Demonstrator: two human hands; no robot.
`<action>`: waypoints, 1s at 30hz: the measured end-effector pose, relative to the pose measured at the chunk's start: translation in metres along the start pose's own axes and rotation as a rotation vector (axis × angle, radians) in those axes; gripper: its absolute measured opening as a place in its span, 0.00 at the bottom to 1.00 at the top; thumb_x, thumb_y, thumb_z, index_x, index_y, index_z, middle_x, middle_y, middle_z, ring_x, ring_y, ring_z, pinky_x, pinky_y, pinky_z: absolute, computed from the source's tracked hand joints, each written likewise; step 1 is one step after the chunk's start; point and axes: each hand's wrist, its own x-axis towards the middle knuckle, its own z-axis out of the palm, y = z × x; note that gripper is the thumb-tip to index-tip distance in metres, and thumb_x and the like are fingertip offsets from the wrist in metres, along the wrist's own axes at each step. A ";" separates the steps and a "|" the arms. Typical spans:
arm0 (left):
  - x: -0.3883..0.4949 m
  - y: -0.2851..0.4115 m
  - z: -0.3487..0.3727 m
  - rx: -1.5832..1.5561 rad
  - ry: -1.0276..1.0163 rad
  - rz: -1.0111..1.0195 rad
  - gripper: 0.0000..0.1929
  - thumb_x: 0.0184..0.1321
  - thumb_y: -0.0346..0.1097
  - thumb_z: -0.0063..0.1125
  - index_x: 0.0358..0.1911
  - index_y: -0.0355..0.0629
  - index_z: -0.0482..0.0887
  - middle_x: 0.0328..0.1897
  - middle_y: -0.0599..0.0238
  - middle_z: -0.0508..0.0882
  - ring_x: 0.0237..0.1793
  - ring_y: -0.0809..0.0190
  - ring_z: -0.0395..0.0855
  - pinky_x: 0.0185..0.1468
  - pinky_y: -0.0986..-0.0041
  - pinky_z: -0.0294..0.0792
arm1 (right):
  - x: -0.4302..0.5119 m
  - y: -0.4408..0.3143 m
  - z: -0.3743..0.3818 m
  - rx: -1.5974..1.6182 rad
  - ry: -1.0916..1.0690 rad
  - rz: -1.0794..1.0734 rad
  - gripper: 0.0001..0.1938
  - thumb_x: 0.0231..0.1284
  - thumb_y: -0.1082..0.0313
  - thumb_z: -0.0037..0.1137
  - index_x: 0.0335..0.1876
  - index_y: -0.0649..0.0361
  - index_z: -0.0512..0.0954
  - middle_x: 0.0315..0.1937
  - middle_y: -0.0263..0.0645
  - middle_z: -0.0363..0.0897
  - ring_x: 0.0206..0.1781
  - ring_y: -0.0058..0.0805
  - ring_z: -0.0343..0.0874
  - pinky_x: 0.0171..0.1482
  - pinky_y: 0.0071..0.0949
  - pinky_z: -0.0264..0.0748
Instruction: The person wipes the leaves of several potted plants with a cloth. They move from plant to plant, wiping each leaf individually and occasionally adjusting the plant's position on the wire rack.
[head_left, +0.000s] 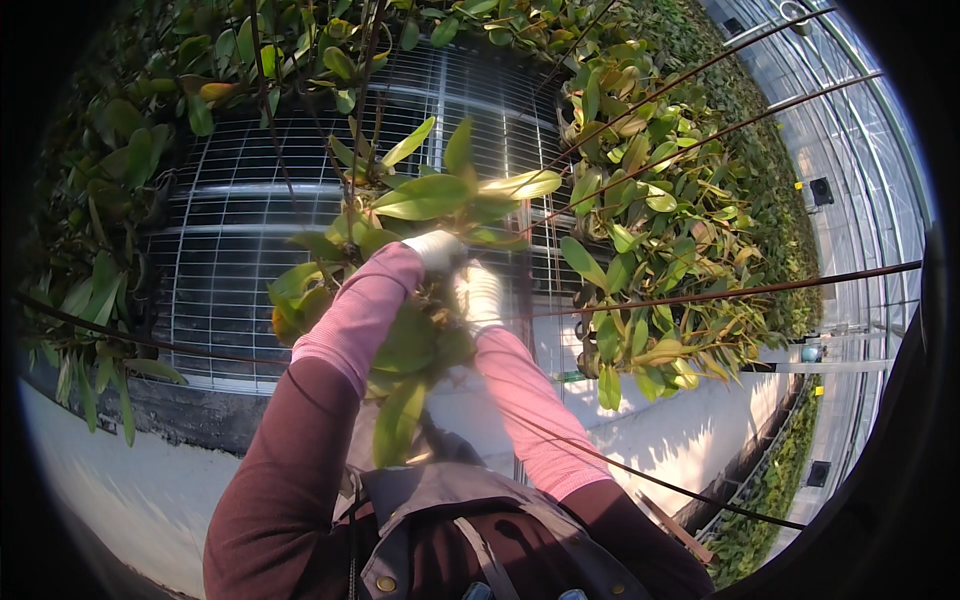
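Note:
Both hands wear pale gloves, with pink sleeve covers above the wrists. My left hand is at the middle of a leafy potted-type plant, its fingers hidden and blurred among the stems. My right hand is just beside it, against the same plant's base, fingers also unclear. Broad green leaves spread above the hands, and more leaves hang below them, in front of the grey apron. Another clump of green and yellowing leaves touches the plant on the left.
A wire mesh bench lies under the plants. Dense rows of leafy plants stand at right, with more at left and top. Thin rusty rods cross the view. A pale low wall runs below the bench.

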 end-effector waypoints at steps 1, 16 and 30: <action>0.000 -0.004 0.001 0.019 0.004 0.005 0.14 0.51 0.21 0.67 0.42 0.42 0.88 0.32 0.67 0.86 0.33 0.65 0.81 0.37 0.68 0.75 | 0.002 -0.002 0.000 0.012 -0.006 0.020 0.10 0.60 0.61 0.60 0.43 0.56 0.80 0.35 0.49 0.84 0.40 0.51 0.83 0.43 0.45 0.77; -0.015 0.012 0.002 0.116 0.078 0.053 0.09 0.48 0.35 0.64 0.34 0.45 0.90 0.33 0.54 0.88 0.37 0.49 0.86 0.43 0.62 0.78 | 0.000 0.037 -0.081 2.481 -0.256 0.762 0.16 0.71 0.57 0.55 0.44 0.67 0.79 0.31 0.39 0.81 0.29 0.23 0.78 0.25 0.21 0.75; -0.048 0.080 -0.002 0.252 0.336 -0.210 0.22 0.53 0.54 0.71 0.40 0.41 0.89 0.35 0.50 0.88 0.39 0.46 0.87 0.47 0.62 0.77 | -0.024 0.013 -0.089 2.217 -0.128 0.851 0.12 0.70 0.75 0.43 0.50 0.75 0.75 0.43 0.59 0.80 0.50 0.52 0.82 0.61 0.49 0.81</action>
